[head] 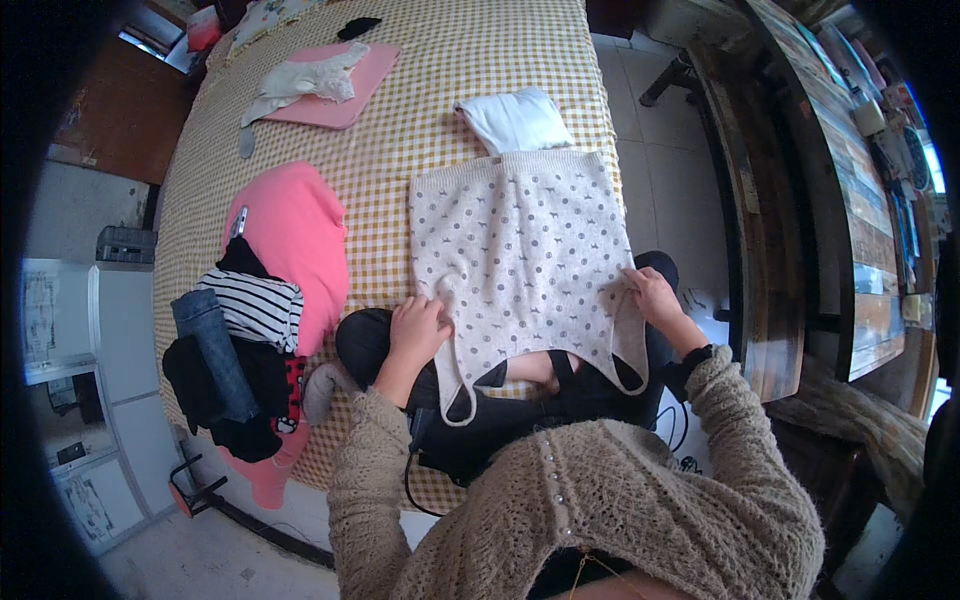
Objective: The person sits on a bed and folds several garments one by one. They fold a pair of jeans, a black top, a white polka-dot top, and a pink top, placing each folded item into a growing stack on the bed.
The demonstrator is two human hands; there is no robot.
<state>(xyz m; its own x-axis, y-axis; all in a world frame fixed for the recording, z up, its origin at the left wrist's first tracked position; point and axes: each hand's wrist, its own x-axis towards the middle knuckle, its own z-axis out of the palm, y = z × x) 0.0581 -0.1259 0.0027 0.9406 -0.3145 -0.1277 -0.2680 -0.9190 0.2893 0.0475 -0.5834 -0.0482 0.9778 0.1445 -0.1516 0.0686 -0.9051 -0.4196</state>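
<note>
A cream knit tank top (525, 247) with grey dots and small animal shapes is spread before me. Its ribbed hem points away and its shoulder straps lie toward my body, over my crossed legs. My left hand (420, 324) grips the left edge of the garment by the armhole. On the opposite edge, also at the armhole, my right hand (657, 294) pinches the fabric. Slight vertical creases run through the middle of the knit. A folded white cloth item (517, 120) lies just beyond the hem.
A checked bedspread (390, 225) covers the bed. To the left, a pink garment (289, 217) lies beside a phone (238, 223), a striped top (251, 307) and rolled jeans (217, 352). Farther off, a white lace garment (307, 81) rests on a pink board (375, 82). A wooden bench (757, 247) stands right.
</note>
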